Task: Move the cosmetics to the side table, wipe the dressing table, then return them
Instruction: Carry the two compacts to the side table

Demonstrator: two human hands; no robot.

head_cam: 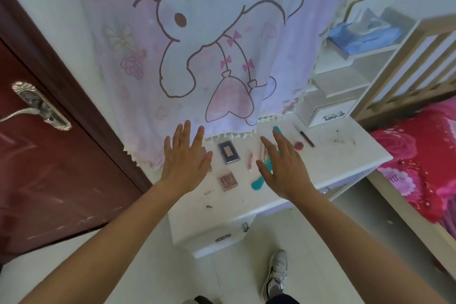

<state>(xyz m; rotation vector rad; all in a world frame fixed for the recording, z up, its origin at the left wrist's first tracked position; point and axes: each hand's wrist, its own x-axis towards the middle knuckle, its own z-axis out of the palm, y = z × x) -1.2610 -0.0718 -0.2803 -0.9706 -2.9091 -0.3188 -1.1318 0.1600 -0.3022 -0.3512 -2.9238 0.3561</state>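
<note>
Right hand (283, 165) hides middle of teal comb (257, 184)

A dressing table (345, 155) stands against a wall, with a door (49, 155) to its left and a bed (419, 168) to its right. A cloth (197, 57) hangs down behind the tabletop, its lower edge reaching the surface. Two hands are held out flat above the table – the left hand (185, 163) over the left part, the right hand (283, 168) over the middle. Between them lie a case (229, 152) at the back, a compact (228, 181) nearer the front edge, and a stick (250, 161) just right of the case. A comb (259, 183) lies partly under the right hand. Further right sit a small pot (299, 145) and a pencil (306, 137). Shelves (345, 76) rise at the table's back right corner, a tissue pack (362, 37) on top.
</note>
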